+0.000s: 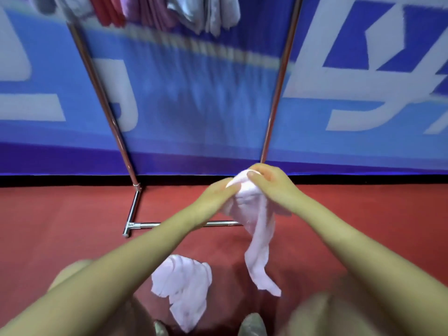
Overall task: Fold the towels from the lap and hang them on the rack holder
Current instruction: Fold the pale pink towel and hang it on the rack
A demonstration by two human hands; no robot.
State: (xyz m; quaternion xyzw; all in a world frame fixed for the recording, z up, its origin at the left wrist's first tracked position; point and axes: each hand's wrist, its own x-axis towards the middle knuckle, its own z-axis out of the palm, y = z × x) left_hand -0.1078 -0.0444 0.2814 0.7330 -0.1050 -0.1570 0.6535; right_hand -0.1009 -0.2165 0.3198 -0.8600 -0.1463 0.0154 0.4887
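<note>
Hands out in front of me: my left hand and right hand both pinch the top of a pink towel, its tail dangling. Second towel lies on my lap. Rack stands ahead on red floor.

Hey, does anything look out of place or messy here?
One pale pink towel lies crumpled low between the knees, apparently on the red floor rather than the lap. The towel gripped by the left hand and right hand is bunched, its tail dangling.
</note>
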